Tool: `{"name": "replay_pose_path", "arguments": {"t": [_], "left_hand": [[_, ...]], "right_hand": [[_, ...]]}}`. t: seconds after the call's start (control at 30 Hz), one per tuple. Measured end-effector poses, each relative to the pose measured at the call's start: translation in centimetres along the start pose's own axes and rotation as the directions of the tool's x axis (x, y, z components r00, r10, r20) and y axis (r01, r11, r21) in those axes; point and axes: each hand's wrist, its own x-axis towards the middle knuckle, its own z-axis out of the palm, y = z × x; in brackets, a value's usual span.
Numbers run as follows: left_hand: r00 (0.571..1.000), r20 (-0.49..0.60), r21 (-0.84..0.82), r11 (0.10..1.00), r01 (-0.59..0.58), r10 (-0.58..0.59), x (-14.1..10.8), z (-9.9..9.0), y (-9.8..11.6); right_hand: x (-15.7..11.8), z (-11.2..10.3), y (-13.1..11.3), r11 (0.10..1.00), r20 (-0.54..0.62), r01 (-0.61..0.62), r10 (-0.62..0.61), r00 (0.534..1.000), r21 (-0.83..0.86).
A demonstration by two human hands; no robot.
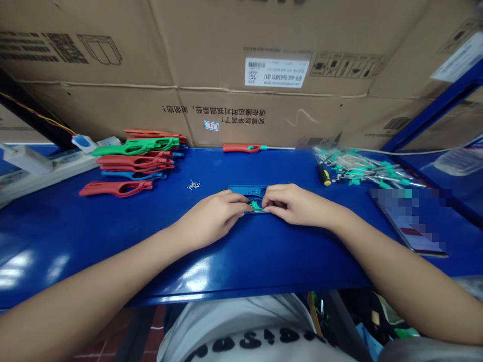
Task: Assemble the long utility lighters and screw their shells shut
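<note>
In front of me on the blue table lies a blue lighter handle half (241, 189), partly covered by my fingers. A small green trigger piece (256, 204) sits in its lower part, between my two hands. My left hand (217, 216) has its fingertips closed at the left side of the trigger piece. From the other side my right hand (296, 203) pinches with bent fingers at the right end of the same piece. The exact grip of both fingertips is partly hidden. To the left lies a little heap of small metal screws (193, 185).
Red, green and blue handle shells (132, 161) are piled at the left beside a power strip (64, 171). A red lighter (243, 148) lies at the back by a cardboard box (226, 95). At right are a yellow-black screwdriver (323, 174), metal rods with green parts (366, 168) and a phone (409, 221).
</note>
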Motion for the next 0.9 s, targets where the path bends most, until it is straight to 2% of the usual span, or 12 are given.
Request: {"name": "replay_pose_path", "arguments": {"t": [0.27,0.47,0.57,0.67,0.77,0.9], "left_hand": [[1.0,-0.018,-0.027,1.0,-0.015,0.015,0.1,0.1,-0.2],[1.0,-0.023,-0.067,0.998,-0.015,0.014,0.2,0.3,0.0],[1.0,-0.031,-0.088,0.996,0.001,-0.004,0.2,0.5,0.2],[0.999,-0.02,-0.1,0.995,0.03,-0.032,0.1,0.6,0.6],[0.998,-0.049,-0.121,0.992,0.043,-0.049,0.2,0.2,0.7],[0.99,-0.129,-0.087,0.995,0.051,-0.062,0.2,-0.6,0.4]], "right_hand": [[0.2,0.4,0.0,0.999,-0.041,-0.001,0.003,0.999,0.037],[0.3,0.1,0.5,0.99,-0.095,-0.076,0.087,0.992,0.116],[0.0,-0.4,0.7,0.992,-0.151,-0.107,0.095,0.984,-0.072],[-0.3,-0.6,1.0,0.965,-0.11,-0.114,0.09,0.99,-0.238],[-0.3,-0.4,1.5,0.98,-0.091,-0.15,0.139,0.986,-0.13],[0.0,0.0,2.0,0.976,-0.125,-0.219,0.214,0.969,-0.021]]}}
